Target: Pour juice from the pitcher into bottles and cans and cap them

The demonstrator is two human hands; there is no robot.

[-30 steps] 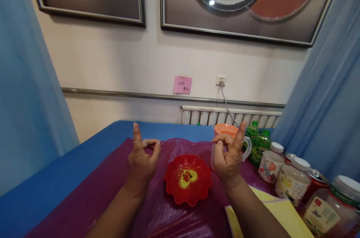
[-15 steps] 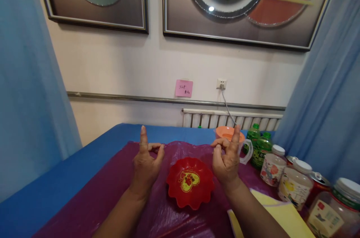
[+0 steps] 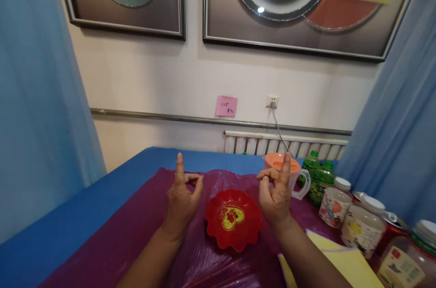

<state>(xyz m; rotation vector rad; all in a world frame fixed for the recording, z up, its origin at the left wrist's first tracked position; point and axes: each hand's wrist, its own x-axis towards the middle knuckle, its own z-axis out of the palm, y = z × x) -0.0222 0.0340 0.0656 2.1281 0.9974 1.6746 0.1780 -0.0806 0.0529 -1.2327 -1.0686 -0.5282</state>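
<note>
Left hand [image 3: 184, 201]: bare, raised, empty; narrow, one finger upright, the others bent toward the thumb. Right hand [image 3: 276, 199]: likewise empty, in mirrored pose. Whether thumb and bent fingertips touch, cannot tell.

Red scalloped dish [image 3: 250, 226]: one, heart print in yellow; on the purple plastic sheet [image 3: 136, 233], between the forearms, no contact apparent.

Orange bowl [image 3: 273, 159]: far, beyond the right hand, a clear handle [image 3: 306, 182] beside it.

Green bottles [image 3: 320, 189]: two, far right. Lidded jars [image 3: 361, 230]: three, ranged toward near right.

Yellow sheet [image 3: 345, 258]: near right, partly behind the right forearm.

Handling note, by judgement: the pose suits level hands, straight fingers, wrists clear of the dish rim.
</note>
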